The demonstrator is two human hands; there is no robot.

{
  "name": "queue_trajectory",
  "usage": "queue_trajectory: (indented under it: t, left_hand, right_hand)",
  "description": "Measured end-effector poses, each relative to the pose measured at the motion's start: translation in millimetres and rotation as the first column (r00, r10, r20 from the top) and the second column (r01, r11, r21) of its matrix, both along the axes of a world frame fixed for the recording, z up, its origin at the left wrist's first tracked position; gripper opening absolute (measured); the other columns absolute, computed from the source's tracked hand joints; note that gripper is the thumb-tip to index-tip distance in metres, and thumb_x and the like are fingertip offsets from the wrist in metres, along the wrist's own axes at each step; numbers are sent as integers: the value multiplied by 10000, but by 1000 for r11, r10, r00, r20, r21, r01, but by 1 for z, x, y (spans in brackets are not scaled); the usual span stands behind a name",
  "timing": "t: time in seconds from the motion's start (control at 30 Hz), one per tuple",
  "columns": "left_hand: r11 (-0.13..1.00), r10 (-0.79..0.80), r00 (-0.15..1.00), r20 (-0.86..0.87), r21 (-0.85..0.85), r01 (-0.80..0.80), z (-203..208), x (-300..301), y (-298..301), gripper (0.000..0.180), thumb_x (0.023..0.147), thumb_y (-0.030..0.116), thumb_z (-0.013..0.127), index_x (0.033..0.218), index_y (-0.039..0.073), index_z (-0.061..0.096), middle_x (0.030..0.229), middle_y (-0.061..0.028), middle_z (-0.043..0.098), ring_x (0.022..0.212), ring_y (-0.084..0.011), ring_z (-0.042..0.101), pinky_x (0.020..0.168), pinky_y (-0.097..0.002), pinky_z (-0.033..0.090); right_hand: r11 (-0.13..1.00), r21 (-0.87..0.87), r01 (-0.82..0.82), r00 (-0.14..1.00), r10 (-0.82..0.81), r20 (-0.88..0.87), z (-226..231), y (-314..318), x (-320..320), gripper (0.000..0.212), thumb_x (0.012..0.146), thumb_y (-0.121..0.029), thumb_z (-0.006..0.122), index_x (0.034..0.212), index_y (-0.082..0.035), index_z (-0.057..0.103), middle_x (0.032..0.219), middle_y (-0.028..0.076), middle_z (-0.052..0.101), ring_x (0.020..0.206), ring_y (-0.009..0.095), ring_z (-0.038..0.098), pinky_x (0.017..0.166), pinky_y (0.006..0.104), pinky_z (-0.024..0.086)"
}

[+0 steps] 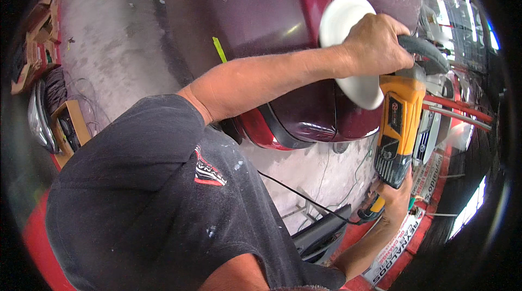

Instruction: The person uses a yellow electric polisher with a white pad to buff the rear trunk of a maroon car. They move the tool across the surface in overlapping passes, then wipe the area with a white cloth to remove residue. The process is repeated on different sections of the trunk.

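Observation:
My left hand is wrapped round the curved black front handle of a yellow and black power polisher. At the tool's rear end, my right hand is closed round its grip. A round white buffing pad sits at the polisher's head, partly hidden behind my left hand and wrist. The pad is tilted against a glossy dark red car body; whether it presses on the paint I cannot tell. A red light shows at the car's lower corner, and a yellow-green strip lies on its panel.
A black cord runs from the polisher's rear past my shirt. Below the car lies a black panel. Red and grey bars stand on the right. At far left are a loose headlight, a cardboard box and wooden pieces.

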State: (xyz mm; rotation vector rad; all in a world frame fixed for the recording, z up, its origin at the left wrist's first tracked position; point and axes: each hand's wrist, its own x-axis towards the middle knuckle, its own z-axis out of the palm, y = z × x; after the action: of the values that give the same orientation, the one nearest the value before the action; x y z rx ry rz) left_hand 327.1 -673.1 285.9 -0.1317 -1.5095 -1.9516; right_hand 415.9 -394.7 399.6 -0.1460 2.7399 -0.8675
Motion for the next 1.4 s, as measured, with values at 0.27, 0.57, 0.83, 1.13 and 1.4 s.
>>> queue_trajectory:
  t: [0.27,0.57,0.83,1.13,1.4]
  left_hand:
    - [989,146,989,-25,-13,-147,-2,17,62,173,742,139,742,832,-9,744,678,-98,711,614,-120,660,620,-300,535]
    - [935,354,935,28,20,-355,-18,2,135,210,748,150,746,874,-18,752,690,-148,706,620,-154,680,618,-328,530]
    - [820,572,818,52,-42,-571,0,-35,102,305,755,273,764,894,1,769,765,-187,732,706,-272,720,714,-373,564]
    - [800,598,792,125,-32,-599,6,-38,93,303,750,322,794,922,73,802,837,-161,758,820,-297,741,806,-392,571]
    - [880,470,876,102,14,-474,5,-67,126,275,720,226,733,902,25,780,780,-184,736,748,-290,734,757,-377,572]
  right_hand:
    - [988,-50,-143,988,146,46,-8,94,-66,824,572,-91,708,1367,-12,507,978,40,630,779,146,608,664,307,539]
    - [939,6,-345,938,345,35,-18,156,-144,877,566,-104,687,1409,21,486,1016,63,640,808,186,620,720,292,518]
    - [853,-97,-512,854,518,46,1,103,-198,687,569,-120,656,1242,-12,563,788,56,607,575,166,585,504,307,493]
    - [849,-48,-526,850,527,13,7,82,-212,688,575,-135,662,1243,-10,556,750,58,591,550,160,574,471,298,462]
    - [884,-46,-465,884,466,29,12,130,-210,700,586,-126,658,1268,-12,547,799,61,591,549,164,578,452,298,474]
